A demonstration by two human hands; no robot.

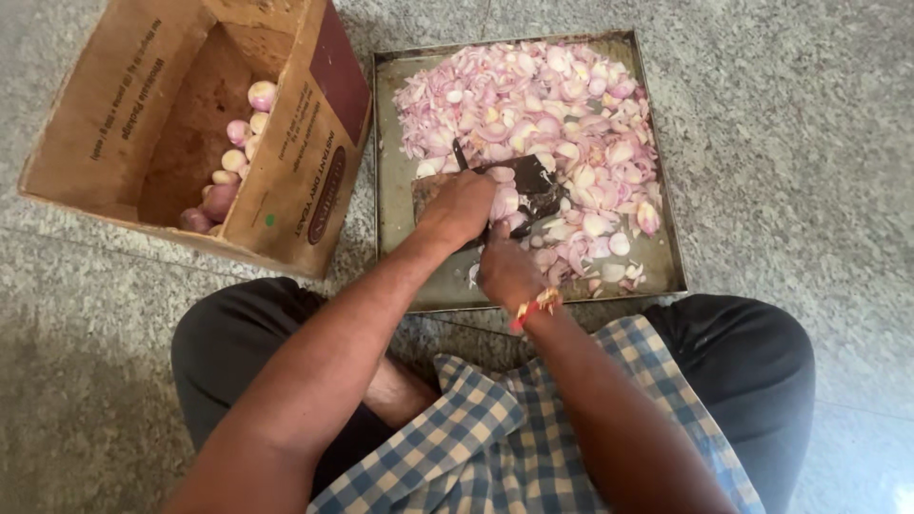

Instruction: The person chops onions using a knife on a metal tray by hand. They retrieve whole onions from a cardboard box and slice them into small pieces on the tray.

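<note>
A square metal tray (392, 190) lies on the stone floor, heaped with sliced pink onion (543, 105). Over its near half stands a dark blade-like cutter (528, 181). My left hand (459, 205) is closed over an onion pressed against the cutter. My right hand (507, 271) sits just behind it, fingers curled at the same onion near the blade; a red and gold thread circles its wrist. What lies under both hands is mostly hidden.
A tilted cardboard box (286, 143) at the left holds several peeled whole onions (233, 157). My crossed legs in dark trousers (238, 343) and a blue checked cloth (514, 428) fill the foreground. Speckled stone floor (790, 171) surrounds the tray.
</note>
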